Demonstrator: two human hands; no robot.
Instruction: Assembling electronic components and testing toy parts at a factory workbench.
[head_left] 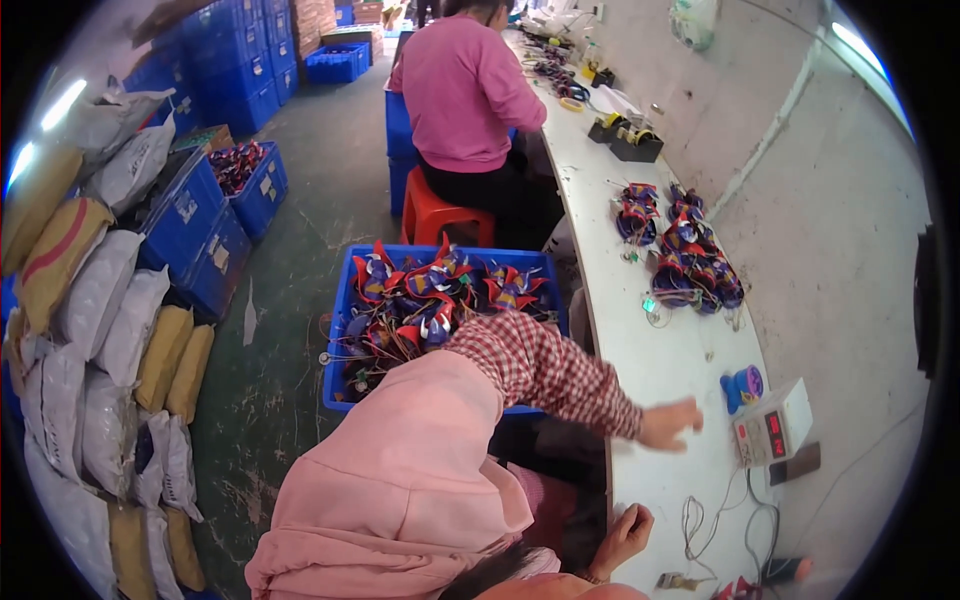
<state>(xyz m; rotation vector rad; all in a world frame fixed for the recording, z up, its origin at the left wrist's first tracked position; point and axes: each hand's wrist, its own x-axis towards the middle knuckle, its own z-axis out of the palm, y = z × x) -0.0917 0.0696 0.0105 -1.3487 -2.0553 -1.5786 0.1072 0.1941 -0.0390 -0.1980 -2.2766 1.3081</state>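
My left hand (670, 425), in a red-and-white checked sleeve, reaches over the white bench with its fingers spread and nothing in them. Beyond it stands a small white box with a red digital display (765, 435). Next to that box is a blue-and-purple rounded part (742, 388). My right hand (625, 537) rests curled at the bench's near edge, and I see nothing in it. A blue crate (341, 365) by my left side holds many purple-and-red toy parts (435, 280) with wires.
More toy parts (690, 255) lie grouped farther up the bench (655, 365). Thin cables (705, 530) and a small metal piece (680, 580) lie near my right hand. A person in pink (460, 90) sits ahead on a red stool (445, 205). Sacks (100, 300) and blue crates (200, 220) line the left.
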